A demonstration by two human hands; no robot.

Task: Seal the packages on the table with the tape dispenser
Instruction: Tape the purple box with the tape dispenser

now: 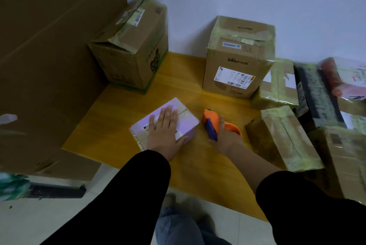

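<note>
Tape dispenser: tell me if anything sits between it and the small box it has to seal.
Nothing visible lies between them: only a bare strip of table separates the tape dispenser, gripped by the right hand, from the small box. The left hand lies flat on the box top, covering part of it.

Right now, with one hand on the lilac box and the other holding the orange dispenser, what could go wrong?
1. The left hand lies flat across the small lilac cardboard box; the orange plastic tape dispenser in the right hand may catch that hand.
2. Only pressed from above, the box might slide on the yellow table.
3. The right arm could knock the brown taped parcel beside it.
</note>
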